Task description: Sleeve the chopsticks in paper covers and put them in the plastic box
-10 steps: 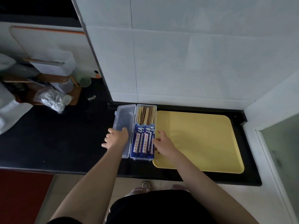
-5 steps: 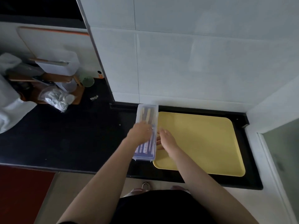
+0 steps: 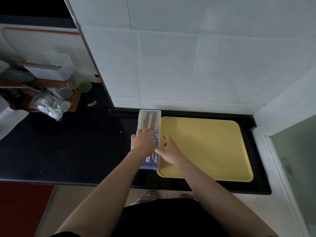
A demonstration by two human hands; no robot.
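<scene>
- The white tiled wall [image 3: 188, 65] fills the upper part of the view, with a corner post running down its left side.
- The black counter [image 3: 59, 147] spans the scene from the left edge to the right wall, its front edge near the person's body.
- The yellow tray [image 3: 205, 147] lies flat on the right part of the counter, its left rim just beside the box.
- On the far left a white board [image 3: 42, 41] leans against the wall, with a white tub [image 3: 51, 67] on a wooden rack in front of it, a crumpled clear bag [image 3: 51, 106] lying below them, and a small green cup [image 3: 83, 86] near the corner post.
- The plastic box [image 3: 150, 115] lies lengthwise on the counter between the bare black surface and the tray, its clear lid down over it.
- The chopsticks [image 3: 150, 120] lie inside, seen through the lid: bare wooden ends toward the wall, blue patterned paper covers [image 3: 153, 159] toward the person.
- The left hand [image 3: 142, 142] lies palm down on the lid near the middle of the box, fingers fairly straight and pressing on it; it grasps nothing.
- The right hand [image 3: 169, 153] is over the tray's left rim, thumb touching the box's right edge, fingers loosely spread and bent; it grips nothing that I can see.
</scene>
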